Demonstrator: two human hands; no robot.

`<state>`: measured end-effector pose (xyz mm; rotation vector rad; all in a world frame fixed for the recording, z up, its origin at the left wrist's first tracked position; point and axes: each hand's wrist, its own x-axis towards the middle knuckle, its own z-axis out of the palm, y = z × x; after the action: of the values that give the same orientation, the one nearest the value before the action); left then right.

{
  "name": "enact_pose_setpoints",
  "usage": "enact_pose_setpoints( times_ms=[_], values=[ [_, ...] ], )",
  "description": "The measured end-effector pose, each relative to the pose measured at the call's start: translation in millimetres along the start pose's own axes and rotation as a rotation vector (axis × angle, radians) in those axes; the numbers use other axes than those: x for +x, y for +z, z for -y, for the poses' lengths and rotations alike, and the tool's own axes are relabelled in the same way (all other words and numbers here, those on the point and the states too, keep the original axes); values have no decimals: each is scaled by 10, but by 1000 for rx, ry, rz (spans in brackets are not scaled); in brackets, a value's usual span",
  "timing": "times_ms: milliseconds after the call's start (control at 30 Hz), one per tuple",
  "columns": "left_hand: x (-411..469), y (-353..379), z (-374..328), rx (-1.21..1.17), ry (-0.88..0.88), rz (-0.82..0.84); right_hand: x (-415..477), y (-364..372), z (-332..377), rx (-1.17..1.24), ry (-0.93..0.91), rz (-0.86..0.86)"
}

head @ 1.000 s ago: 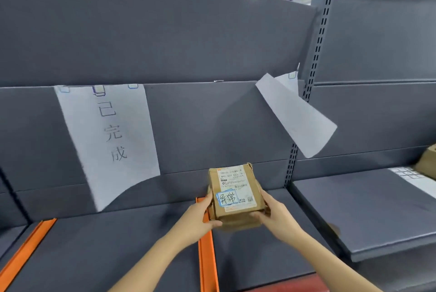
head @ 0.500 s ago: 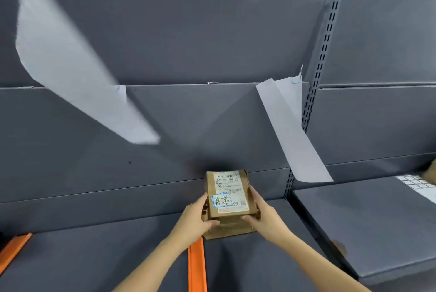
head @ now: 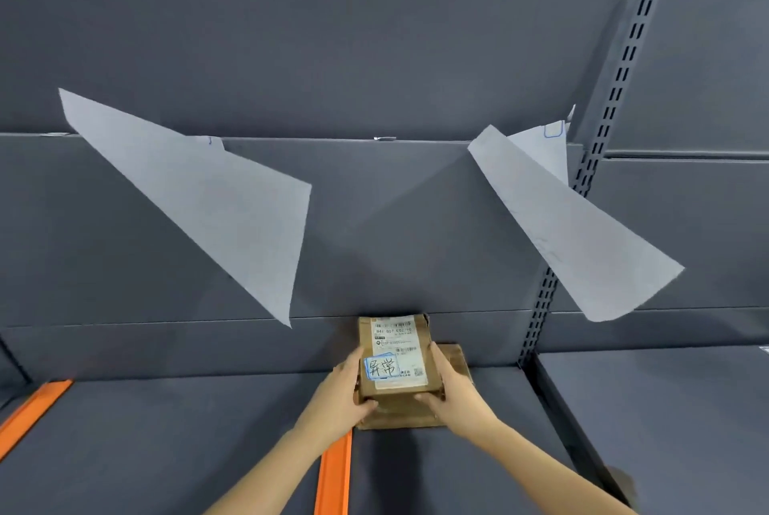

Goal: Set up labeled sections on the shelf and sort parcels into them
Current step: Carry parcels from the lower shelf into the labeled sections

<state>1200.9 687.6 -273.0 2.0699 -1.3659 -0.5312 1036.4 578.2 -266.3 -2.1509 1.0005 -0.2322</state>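
A small brown cardboard parcel [head: 395, 360] with a white shipping label and a blue-edged handwritten sticker sits against the back panel of the grey shelf [head: 166, 431]. It appears to rest on a flatter brown parcel [head: 455, 360] beneath it. My left hand [head: 339, 402] grips its left side and my right hand [head: 451, 389] grips its right side. Two white paper section labels hang from the back panel: the left sheet [head: 216, 206] and the right sheet [head: 557, 223], both blown up and sideways, their writing unreadable.
An orange divider strip [head: 333, 477] runs along the shelf just left of the parcels; another orange strip [head: 33, 414] lies at the far left. A slotted grey upright [head: 599, 139] separates this bay from the lower shelf [head: 666, 410] on the right.
The parcel has moved away from me, down onto the shelf by the back panel. The view has drawn closer. The left paper sheet has swung lower and both sheets flutter.
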Motion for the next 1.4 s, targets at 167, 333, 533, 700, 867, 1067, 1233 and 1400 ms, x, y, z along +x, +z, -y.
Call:
enact_pose_setpoints(
  times_ms=[167, 333, 533, 700, 867, 1067, 1233, 1400],
  values=[
    [50, -5, -61, 111, -62, 45, 51, -35, -8, -125, -25, 39],
    [36, -20, -108, 176, -64, 59, 69, -66, 15, -242, -17, 34],
    [-12, -96, -185, 126, 5, 60, 14, -59, 66, -286, -65, -8],
    [-72, -220, -304, 231, 59, 31, -151, -102, 190, -257, -137, -78],
    [-161, -238, -530, 282, 207, 14, -518, -261, 197, -242, -110, -212],
    [-264, 119, -1151, 335, 500, 90, -1379, -571, -217, -262, 39, -399],
    [-504, 665, -1764, 318, 746, 220, -2231, -834, -718, -247, 274, -568],
    [-729, 1181, -2291, 302, 914, 340, -2927, -1036, -1038, -243, 457, -707]
  ],
)
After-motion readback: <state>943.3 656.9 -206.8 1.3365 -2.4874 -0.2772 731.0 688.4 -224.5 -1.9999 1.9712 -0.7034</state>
